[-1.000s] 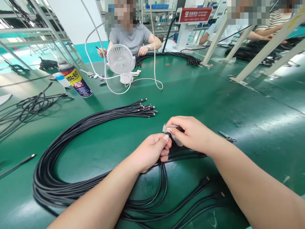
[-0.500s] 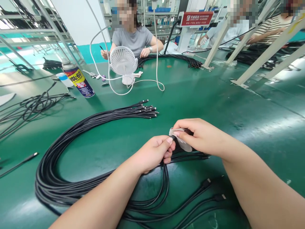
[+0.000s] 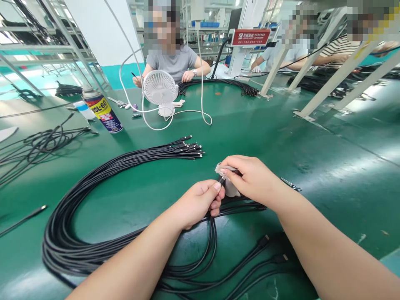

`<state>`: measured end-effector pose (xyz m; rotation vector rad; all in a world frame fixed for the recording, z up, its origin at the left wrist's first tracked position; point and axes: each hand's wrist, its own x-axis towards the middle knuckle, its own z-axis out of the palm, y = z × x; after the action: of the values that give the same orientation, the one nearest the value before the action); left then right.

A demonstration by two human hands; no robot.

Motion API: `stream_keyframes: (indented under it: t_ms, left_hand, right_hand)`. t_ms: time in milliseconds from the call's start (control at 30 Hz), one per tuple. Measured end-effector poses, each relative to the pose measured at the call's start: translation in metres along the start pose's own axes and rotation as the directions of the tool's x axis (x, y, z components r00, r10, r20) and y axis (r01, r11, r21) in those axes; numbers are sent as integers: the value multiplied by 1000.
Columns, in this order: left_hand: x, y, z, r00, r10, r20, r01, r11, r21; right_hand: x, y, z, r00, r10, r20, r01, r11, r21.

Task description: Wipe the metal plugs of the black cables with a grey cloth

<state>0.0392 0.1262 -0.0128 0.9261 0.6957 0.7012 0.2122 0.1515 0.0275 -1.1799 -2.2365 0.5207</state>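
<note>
My left hand point(image 3: 201, 199) is closed, thumb and forefinger pinching a black cable plug point(image 3: 221, 180) whose metal tip points up and to the right. Its cable is mostly hidden by the fingers; several black cables point(image 3: 213, 237) hang in a loop below. My right hand point(image 3: 246, 173) pinches a whitish cloth point(image 3: 231, 188) close by the plug tip. Something dark shows between the right fingers, too hidden to name. At my left lies a large curved bundle of black cables point(image 3: 67, 225), with plug ends point(image 3: 190, 149) gathered near the middle of the table.
More plug ends point(image 3: 265, 241) lie at lower right. Thin metal-looking prongs point(image 3: 291, 184) show beyond my right forearm. A spray can point(image 3: 104, 110), white fan point(image 3: 161, 89) and tangled cables point(image 3: 46, 141) stand or lie left on the green table point(image 3: 250, 129). People sit opposite, beyond white posts point(image 3: 325, 83).
The view has shifted slightly. The cloth has come off the plug, so its metal tip now shows beside the cloth. Both hands keep their hold.
</note>
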Motion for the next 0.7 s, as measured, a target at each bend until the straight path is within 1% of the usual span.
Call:
stream_keyframes:
  t_ms: [67,167,367,700]
  left_hand:
    - [-1,-1,0,1000,10,14,-10,1000,-7]
    - [-2,0,0,1000,8,26,-7,1000,-19]
    - [-4,2,0,999,1,38,0,999,-42]
    - [-4,3,-1,999,8,40,-6,999,-48]
  right_hand:
    - [1,-1,-2,997,-22,-68,21,1000,-13]
    - [1,-2,-7,993,8,-122,-8,1000,-1]
    - [1,1,-9,992,47,-120,-49,999,-20]
    - [-1,-3,-9,994,13,-104,-14,1000,-2]
